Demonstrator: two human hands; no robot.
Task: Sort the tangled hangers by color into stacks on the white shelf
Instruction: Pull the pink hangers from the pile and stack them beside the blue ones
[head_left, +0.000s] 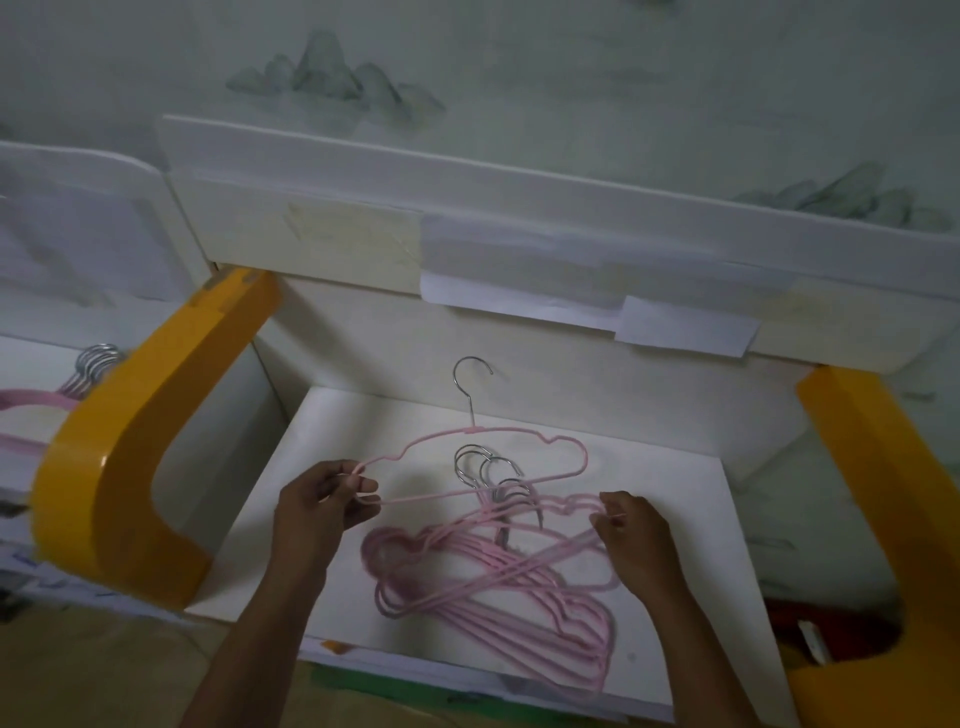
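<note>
My left hand (324, 501) pinches the left end of one pink hanger (498, 432), fingers and thumb curled round the wire. This hanger is lifted clear of the others, its steel hook (470, 376) pointing toward the back edge of the shelf (691, 499).

My right hand (631, 530) pinches the right end of a pink wire at the top of the pile (493, 577), fingers curled. Which hanger in the pile that wire belongs to, cannot tell.

The pile lies on the middle and front of the shelf: several pink hangers overlapped and crossed, their steel hooks bunched together near the centre, just below the lifted hanger's lower bar. The pile's lower right end reaches close to the front edge.

Yellow side arms (122, 467) flank the shelf left and right. Past the left arm, another surface carries more hangers (91, 364): steel hooks bunched, pink showing beside them. White paper strips (685, 327) are taped along the panel above the shelf's back edge. Painted wallpaper (337, 73) behind.
</note>
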